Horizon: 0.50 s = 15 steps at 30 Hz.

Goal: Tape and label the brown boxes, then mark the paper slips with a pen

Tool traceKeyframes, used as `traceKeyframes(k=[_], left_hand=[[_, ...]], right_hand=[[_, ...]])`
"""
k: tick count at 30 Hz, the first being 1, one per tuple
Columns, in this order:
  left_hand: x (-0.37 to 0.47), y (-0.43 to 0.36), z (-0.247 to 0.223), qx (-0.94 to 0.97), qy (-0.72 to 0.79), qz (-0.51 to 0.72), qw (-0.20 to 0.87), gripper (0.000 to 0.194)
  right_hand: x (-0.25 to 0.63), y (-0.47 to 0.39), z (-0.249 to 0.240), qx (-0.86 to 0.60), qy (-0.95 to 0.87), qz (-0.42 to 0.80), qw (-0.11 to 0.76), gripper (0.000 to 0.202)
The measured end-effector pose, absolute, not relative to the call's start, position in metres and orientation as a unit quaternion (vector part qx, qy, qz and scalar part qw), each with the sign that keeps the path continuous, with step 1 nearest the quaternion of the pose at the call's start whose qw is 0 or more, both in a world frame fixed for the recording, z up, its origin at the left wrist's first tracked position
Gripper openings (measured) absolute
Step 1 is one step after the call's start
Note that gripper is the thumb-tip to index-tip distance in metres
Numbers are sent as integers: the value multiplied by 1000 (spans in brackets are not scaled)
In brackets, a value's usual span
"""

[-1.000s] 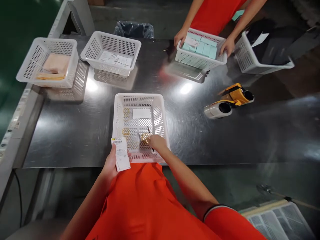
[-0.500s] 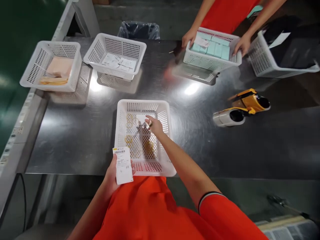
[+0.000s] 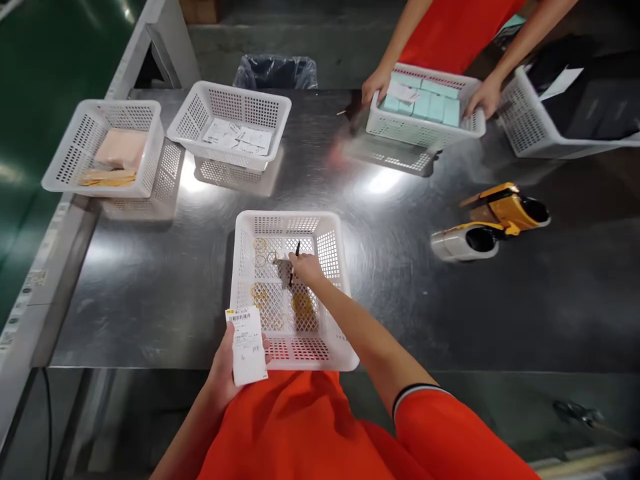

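A white perforated basket (image 3: pixel 345 300) stands at the table's near edge in front of me. Inside it lie loose yellow rubber bands (image 3: pixel 259 290), with a denser bunch (image 3: pixel 303 312) at the right. My right hand (image 3: pixel 306 268) reaches into the basket, its fingers closed on a slim black pen (image 3: pixel 298 249) that shows above and below them. A small greyish patch beside the fingertips is too unclear to name. Over the basket's near left corner, my left hand (image 3: pixel 227 357) is closed around printed paper slips (image 3: pixel 247 347) with a barcode on top.
Farther back on the metal table (image 3: pixel 165 287) stand a basket of paper slips (image 3: pixel 186 127) and one with pinkish packets (image 3: pixel 120 148). Across from me, a co-worker's hands (image 3: pixel 377 83) grip a basket of mint boxes (image 3: pixel 425 133). Yellow-and-white handheld devices (image 3: pixel 505 212) lie right.
My right hand has shifted slightly right and down in the basket, and the black pen now shows in its fingers. A white paper piece near the fingertips is no longer visible.
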<state>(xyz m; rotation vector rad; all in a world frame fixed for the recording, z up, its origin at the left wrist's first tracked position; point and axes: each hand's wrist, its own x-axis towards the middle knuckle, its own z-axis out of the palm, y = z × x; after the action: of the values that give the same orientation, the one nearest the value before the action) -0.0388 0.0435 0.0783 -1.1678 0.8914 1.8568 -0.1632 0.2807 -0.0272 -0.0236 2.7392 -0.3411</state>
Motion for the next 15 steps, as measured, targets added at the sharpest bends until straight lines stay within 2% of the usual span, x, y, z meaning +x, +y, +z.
traceKeyframes(k=[3, 7, 9, 11, 15], left_hand=[[-37, 41, 74, -452, 353, 728, 377, 53], [-35, 35, 67, -429, 335, 747, 382, 54], [-33, 35, 66, -425, 339, 749, 379, 56], [-33, 37, 69, -422, 345, 746, 383, 62], [-31, 48, 79, -374, 282, 794, 386, 67]], right_hand=[[-158, 288, -12, 69, 973, -185, 123, 28], [-136, 285, 16, 200, 867, -456, 30, 23], [-118, 279, 32, 235, 764, -601, 9, 26], [-97, 270, 49, 238, 684, -689, 4, 31], [-61, 244, 73, 229, 641, -732, 3, 27]])
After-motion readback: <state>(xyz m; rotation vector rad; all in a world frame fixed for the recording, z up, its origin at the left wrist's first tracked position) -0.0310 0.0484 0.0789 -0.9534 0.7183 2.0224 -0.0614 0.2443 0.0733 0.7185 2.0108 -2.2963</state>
